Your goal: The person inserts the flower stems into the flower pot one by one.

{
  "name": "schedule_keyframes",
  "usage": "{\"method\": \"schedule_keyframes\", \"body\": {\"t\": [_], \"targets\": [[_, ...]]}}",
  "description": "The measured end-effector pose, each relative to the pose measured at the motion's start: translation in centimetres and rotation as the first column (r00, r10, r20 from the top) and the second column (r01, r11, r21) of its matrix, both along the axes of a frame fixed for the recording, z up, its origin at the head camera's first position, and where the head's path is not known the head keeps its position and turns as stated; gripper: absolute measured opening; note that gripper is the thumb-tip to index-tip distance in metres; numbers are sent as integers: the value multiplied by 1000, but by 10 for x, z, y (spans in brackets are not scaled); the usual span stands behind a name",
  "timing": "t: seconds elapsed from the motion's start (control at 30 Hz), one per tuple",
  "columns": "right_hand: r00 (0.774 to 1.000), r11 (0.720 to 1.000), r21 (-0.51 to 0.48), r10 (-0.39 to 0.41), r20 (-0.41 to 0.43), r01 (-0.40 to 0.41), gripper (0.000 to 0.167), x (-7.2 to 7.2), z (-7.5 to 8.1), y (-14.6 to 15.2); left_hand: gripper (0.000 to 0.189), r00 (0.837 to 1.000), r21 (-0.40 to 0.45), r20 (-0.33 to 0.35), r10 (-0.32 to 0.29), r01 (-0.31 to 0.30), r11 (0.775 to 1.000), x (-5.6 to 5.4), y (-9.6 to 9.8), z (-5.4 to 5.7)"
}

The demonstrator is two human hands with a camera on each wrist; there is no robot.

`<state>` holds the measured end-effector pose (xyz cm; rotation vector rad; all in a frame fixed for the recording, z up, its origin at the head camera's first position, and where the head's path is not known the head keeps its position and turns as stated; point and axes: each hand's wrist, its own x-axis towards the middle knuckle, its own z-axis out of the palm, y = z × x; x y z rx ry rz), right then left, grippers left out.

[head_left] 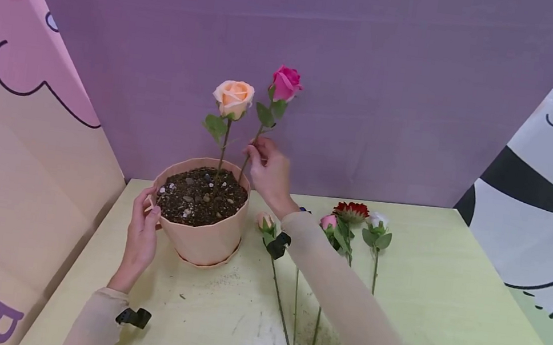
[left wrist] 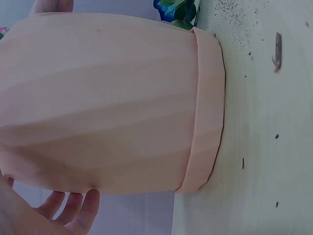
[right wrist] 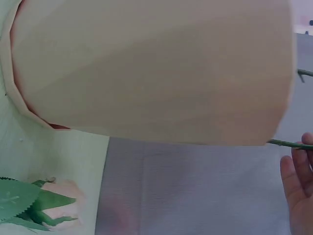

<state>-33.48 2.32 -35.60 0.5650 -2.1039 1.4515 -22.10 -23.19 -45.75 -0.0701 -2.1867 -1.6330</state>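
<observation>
My right hand (head_left: 271,175) pinches the stem of a deep pink rose (head_left: 286,83) between thumb and fingers; the stem's lower end meets the soil just inside the back right rim. In the right wrist view the green stem (right wrist: 291,144) shows between the pot and the fingers. A peach rose (head_left: 233,99) stands upright in the dark, pebbly soil (head_left: 195,203) beside it. My left hand (head_left: 141,233) holds the pale pink flowerpot (head_left: 206,241) at its left side, thumb near the rim. Its fingertips (left wrist: 90,198) press against the pot's wall in the left wrist view.
Right of the pot lie several cut flowers: a pale peach rosebud (head_left: 265,221), a pink one (head_left: 328,221), a dark red bloom (head_left: 351,211) and a white one (head_left: 378,219). Soil crumbs dot the table (head_left: 207,313). A purple backdrop (head_left: 393,106) rises behind.
</observation>
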Motion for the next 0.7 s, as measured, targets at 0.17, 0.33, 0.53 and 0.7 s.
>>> {"method": "schedule_keyframes", "body": {"t": [0.17, 0.33, 0.53, 0.7], "targets": [[999, 998, 56, -1, -51, 4, 16, -1, -10, -6, 50, 1000, 1, 8, 11, -11, 1000, 0, 2, 1], [990, 997, 69, -12, -143, 23, 13, -3, -21, -15, 51, 1000, -1, 14, 14, -14, 1000, 0, 0, 2], [985, 993, 90, -57, -161, 72, 16, -4, -29, -23, 50, 999, 16, 7, 35, -35, 999, -2, -3, 4], [992, 990, 104, -82, -95, 92, 17, -1, -30, -19, 50, 1000, 41, 23, 20, -21, 999, -3, -1, 0]]}}
